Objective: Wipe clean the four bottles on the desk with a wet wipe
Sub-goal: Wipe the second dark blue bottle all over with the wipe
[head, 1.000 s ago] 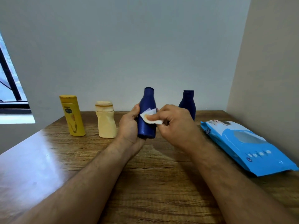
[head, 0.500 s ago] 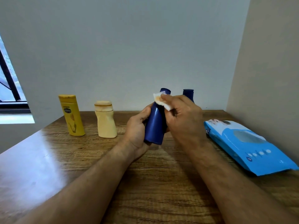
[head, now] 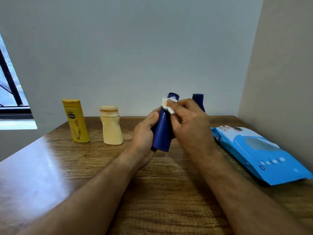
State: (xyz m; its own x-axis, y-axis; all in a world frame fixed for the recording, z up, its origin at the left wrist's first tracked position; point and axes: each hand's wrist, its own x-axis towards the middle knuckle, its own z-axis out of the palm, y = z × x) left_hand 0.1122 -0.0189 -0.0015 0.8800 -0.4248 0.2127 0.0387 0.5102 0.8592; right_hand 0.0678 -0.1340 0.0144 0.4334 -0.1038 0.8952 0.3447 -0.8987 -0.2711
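Head view, 1 frame. Nearest the camera, both bare forearms reached forward over the wooden desk (head: 160,192).

Left hand (head: 144,134): fingers and thumb curled round the lower body of the near blue bottle (head: 161,131), which was lifted clear of the desk and tilted, cap end leaning away to the right. Right hand (head: 189,126): fingertips pinched a small folded wet wipe (head: 166,105) and pressed it against the bottle's neck, just under the cap. The wipe showed an orange-brown stain on its exposed face.

To the right, a blue wipes pack (head: 259,151) lay flat on the desk near the side wall, well apart from the hands.

Further back, left of the hands: a cream bottle (head: 111,128) and, left again, a yellow bottle (head: 76,122), both upright, neither touched. Brownish grime appeared on the cream bottle's cap and on the yellow bottle's top. Behind the right hand, a second blue bottle (head: 198,101) stood upright near the back wall, partly hidden.

Progress, judged: bottle 1 of 4 was mid-wipe at the neck. The 2 pale bottles looked unwiped. The rear blue bottle's condition could not be told. At least 2 bottles, probably 3, remained.
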